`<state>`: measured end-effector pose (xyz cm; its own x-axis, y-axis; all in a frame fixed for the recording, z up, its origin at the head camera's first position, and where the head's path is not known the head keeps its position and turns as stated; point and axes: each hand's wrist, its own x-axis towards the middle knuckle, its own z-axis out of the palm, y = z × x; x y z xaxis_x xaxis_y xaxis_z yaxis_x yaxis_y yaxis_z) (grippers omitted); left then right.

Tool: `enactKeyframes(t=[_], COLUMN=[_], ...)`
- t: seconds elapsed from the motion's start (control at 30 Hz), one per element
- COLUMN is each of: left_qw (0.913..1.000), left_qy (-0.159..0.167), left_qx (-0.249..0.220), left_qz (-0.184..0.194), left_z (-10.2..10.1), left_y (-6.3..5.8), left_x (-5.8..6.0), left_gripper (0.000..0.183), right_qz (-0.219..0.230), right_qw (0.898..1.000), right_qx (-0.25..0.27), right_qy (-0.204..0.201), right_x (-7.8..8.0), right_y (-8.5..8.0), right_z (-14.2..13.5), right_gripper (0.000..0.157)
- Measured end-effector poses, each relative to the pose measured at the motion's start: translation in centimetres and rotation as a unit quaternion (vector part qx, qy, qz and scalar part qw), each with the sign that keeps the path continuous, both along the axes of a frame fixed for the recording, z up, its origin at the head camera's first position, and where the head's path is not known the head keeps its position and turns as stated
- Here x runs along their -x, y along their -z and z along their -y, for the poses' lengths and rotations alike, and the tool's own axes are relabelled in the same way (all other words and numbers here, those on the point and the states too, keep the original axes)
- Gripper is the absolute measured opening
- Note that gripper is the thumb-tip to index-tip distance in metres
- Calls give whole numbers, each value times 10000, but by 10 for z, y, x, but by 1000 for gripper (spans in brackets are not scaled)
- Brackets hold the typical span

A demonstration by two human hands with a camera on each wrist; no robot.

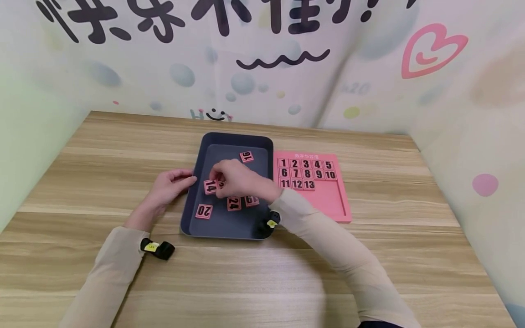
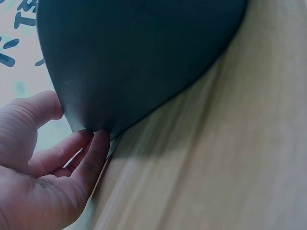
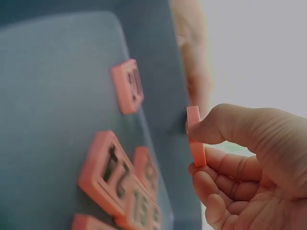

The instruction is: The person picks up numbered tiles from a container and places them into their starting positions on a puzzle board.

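Hanging beyond both grips, a pale printed backdrop [image 1: 283,84] with black lettering closed off that side of the room. The wood-grained tabletop [image 1: 246,282] stretched from its foot past the grips. Under the right grip [image 1: 237,179] sat the dark tray [image 1: 239,226]; to that grip's right lay the pink board [image 1: 328,200], its upper rows holding tiles 1 to 13 [image 1: 307,173]. The left grip [image 1: 169,186] touched the tray's left wall, thumb and fingers relaxed; light, steady contact there looked best for keeping the tray from shifting.

The right grip was clamped on one small tile, seemingly the tile marked 14 [image 1: 209,187], its face unreadable in the right wrist view. Doing this well seemed to call for pinching opposite edges, lifting clear of the neighbours and keeping the face unobstructed. Beyond that grip lay tile 16 [image 1: 246,156]; just nearer, tile 24 [image 1: 234,203]; nearer and leftward, tile 20 [image 1: 204,211].
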<state>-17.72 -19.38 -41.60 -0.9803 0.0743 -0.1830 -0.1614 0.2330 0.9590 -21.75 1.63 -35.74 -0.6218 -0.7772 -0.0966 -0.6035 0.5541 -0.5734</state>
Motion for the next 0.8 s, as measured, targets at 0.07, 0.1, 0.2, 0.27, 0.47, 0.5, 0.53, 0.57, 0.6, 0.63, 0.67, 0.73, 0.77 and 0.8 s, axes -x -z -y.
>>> enactKeyframes(t=[0.07, 0.1, 0.2, 0.27, 0.47, 0.5, 0.53, 0.57, 0.6, 0.63, 0.67, 0.73, 0.77, 0.8], left_qw=[10000, 9999, 9999, 9999, 10000, 9999, 9999, 9999, 9999, 9998, 9998, 9997, 9996, 9996], left_qy=[2, 7, 20, 21, 3, -9, -14, -17, -21, -17, -16, -3, -8, -12], left_qx=[68, 101, 132, 104, 72, 89, 99, 120, 152, 182, 210, 254, 269, 279], left_qz=[4, 2, 15, 18, 50, 45, 44, 38, 29, 18, 9, -5, -11, -15], left_z=[-1, -1, -2, -2, -3, -3, -3, -3, -3, -3, -3, -2, -2, -2], left_y=[0, 0, -1, -1, -2, -2, -2, -2, -2, -2, -2, -2, -1, -1], left_x=[1, 1, 1, 1, 0, 0, 0, 0, 0, 0, 0, 0, 0, 0], left_gripper=[46, 46, 46, 46, 48, 48, 48, 48, 47, 47, 47, 46, 46, 46], right_qz=[-67, -110, -189, -203, -79, -79, -78, -79, -80, -59, -65, -108, -123, -125], right_qw=[9998, 9995, 9980, 9965, 9907, 9894, 9881, 9866, 9851, 9836, 9822, 9798, 9785, 9775], right_qx=[184, 267, 525, 693, 1106, 1174, 1242, 1301, 1352, 1404, 1430, 1494, 1525, 1568], right_qy=[77, 120, 293, 410, 786, 851, 902, 979, 1058, 1134, 1216, 1327, 1386, 1409], right_x=[1, 1, 1, 0, -5, -6, -7, -8, -9, -10, -11, -13, -14, -15], right_y=[-3, -5, -11, -13, -16, -16, -15, -15, -13, -12, -11, -8, -6, -4], right_z=[-12, -18, -38, -52, -97, -104, -111, -118, -124, -131, -137, -150, -156, -161], right_gripper=[26, 25, 25, 25, 27, 27, 27, 27, 27, 27, 28, 29, 29, 29])
